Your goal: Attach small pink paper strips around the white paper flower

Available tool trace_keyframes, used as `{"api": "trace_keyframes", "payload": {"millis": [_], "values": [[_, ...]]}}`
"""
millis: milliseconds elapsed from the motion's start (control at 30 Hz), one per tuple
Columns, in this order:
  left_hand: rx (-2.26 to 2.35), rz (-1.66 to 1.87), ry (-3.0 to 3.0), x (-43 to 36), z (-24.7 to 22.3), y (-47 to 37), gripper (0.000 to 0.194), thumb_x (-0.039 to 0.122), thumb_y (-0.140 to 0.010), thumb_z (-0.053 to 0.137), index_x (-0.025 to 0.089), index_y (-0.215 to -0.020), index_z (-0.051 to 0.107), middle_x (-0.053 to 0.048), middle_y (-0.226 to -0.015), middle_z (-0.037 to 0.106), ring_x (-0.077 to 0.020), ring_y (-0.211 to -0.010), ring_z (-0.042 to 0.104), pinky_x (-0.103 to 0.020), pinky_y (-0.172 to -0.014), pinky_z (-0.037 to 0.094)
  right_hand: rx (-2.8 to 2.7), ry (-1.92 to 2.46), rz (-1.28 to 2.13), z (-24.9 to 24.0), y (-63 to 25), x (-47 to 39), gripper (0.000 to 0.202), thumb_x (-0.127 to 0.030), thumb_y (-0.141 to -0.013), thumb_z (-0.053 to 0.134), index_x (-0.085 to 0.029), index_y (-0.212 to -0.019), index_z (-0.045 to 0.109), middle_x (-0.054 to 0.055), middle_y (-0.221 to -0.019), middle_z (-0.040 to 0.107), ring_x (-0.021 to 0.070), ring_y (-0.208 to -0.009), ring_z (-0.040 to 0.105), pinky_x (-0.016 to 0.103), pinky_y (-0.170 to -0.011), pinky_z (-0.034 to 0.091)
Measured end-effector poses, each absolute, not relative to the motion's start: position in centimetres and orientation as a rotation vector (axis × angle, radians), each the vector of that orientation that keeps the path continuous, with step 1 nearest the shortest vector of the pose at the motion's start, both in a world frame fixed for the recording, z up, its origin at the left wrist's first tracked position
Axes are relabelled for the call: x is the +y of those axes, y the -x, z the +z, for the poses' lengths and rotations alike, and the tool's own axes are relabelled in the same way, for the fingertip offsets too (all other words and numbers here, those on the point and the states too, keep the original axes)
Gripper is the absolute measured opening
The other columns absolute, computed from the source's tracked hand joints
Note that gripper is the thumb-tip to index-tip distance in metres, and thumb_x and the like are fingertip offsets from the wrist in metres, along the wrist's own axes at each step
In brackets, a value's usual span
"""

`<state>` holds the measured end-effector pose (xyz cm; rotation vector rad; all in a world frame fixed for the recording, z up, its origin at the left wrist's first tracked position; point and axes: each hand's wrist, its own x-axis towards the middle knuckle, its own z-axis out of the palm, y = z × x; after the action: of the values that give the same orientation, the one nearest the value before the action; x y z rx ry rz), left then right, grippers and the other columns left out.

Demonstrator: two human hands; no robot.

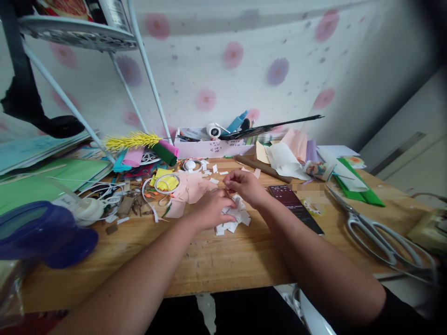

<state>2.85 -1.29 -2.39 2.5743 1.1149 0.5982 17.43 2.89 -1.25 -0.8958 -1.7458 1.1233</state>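
A loose heap of small white paper pieces (233, 222) lies on the wooden table in front of me. My left hand (213, 208) hovers over the heap's left side, palm down. Its thumb stands apart from its curved fingers, and I see nothing clearly held in it. Just beyond the heap, my right hand (247, 187) has thumb and forefinger pinched together near the left fingertips. Whatever sits in that pinch is too small to make out. Sheets of pale pink paper (190, 186) spread to the left of my hands.
A phone (296, 209) and large scissors (370, 228) lie to the right. Yellow paper squares (164, 180) and a white tape ring (167, 190) are left, near a blue-purple container (49, 232). Behind are a brown roll (261, 168) and a white box (213, 148) of tools.
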Motion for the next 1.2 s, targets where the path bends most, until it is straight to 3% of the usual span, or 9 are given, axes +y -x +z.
{"api": "trace_keyframes", "payload": {"millis": [133, 333, 600, 800, 1033, 1200], "values": [[1.061, 0.605, -2.606, -1.1, -3.2, -3.2, 0.013, 0.029, -0.070, 0.056, 0.023, -0.075, 0.066, -0.003, -0.079, 0.057, -0.0176, -0.083, 0.049, -0.032, -0.076, 0.036, -1.709, 0.903, 1.146, -1.1, -17.4, 2.9, 0.011, -0.025, -0.069, 0.052, -0.015, -0.070, 0.052, -0.001, -0.061, 0.052, 0.0067, -0.053, 0.047, 0.021, -0.052, 0.040], [1.216, 0.943, -2.165, -0.3, -2.6, -2.1, 0.013, 0.028, -0.069, 0.054, 0.017, -0.066, 0.060, -0.001, -0.070, 0.055, -0.0121, -0.067, 0.049, -0.025, -0.063, 0.038, -1.635, 0.859, 1.154, -0.8, -17.4, 2.7, 0.013, -0.028, -0.069, 0.053, -0.016, -0.073, 0.051, -0.002, -0.062, 0.051, 0.0067, -0.054, 0.048, 0.022, -0.054, 0.041], [1.203, 1.131, -1.539, -0.2, -1.2, -0.8, 0.021, 0.034, -0.067, 0.055, 0.013, -0.068, 0.053, 0.005, -0.054, 0.045, -0.0057, -0.048, 0.037, -0.019, -0.049, 0.031, -1.675, 0.879, 1.092, -1.0, -17.1, 2.6, 0.012, -0.029, -0.070, 0.053, -0.017, -0.073, 0.050, -0.001, -0.063, 0.051, 0.0076, -0.055, 0.047, 0.023, -0.052, 0.039], [1.141, 1.100, -1.528, -0.4, -1.1, -0.8, 0.021, 0.034, -0.067, 0.056, 0.014, -0.067, 0.052, 0.005, -0.056, 0.045, -0.0056, -0.050, 0.038, -0.019, -0.050, 0.031, -1.781, 0.933, 1.107, -0.7, -17.1, 2.1, 0.021, -0.030, -0.070, 0.053, -0.017, -0.086, 0.055, 0.000, -0.062, 0.053, 0.0085, -0.053, 0.048, 0.022, -0.049, 0.038], [1.114, 1.105, -1.685, 0.1, -1.8, -0.6, 0.016, 0.028, -0.067, 0.055, 0.014, -0.077, 0.056, -0.001, -0.072, 0.055, -0.0099, -0.065, 0.048, -0.023, -0.061, 0.038, -1.801, 1.032, 1.171, -0.2, -17.2, 1.8, 0.012, -0.027, -0.067, 0.053, -0.015, -0.067, 0.053, -0.001, -0.052, 0.051, 0.0066, -0.046, 0.044, 0.021, -0.047, 0.035], [1.334, 1.262, -1.775, 0.1, -2.0, -0.7, 0.014, 0.030, -0.067, 0.055, 0.016, -0.069, 0.052, 0.003, -0.061, 0.050, -0.0083, -0.056, 0.043, -0.021, -0.053, 0.035, -1.658, 0.955, 1.333, -0.6, -17.0, 1.8, 0.012, -0.026, -0.065, 0.054, -0.015, -0.067, 0.052, -0.003, -0.051, 0.049, 0.0059, -0.044, 0.042, 0.021, -0.045, 0.034]]}}
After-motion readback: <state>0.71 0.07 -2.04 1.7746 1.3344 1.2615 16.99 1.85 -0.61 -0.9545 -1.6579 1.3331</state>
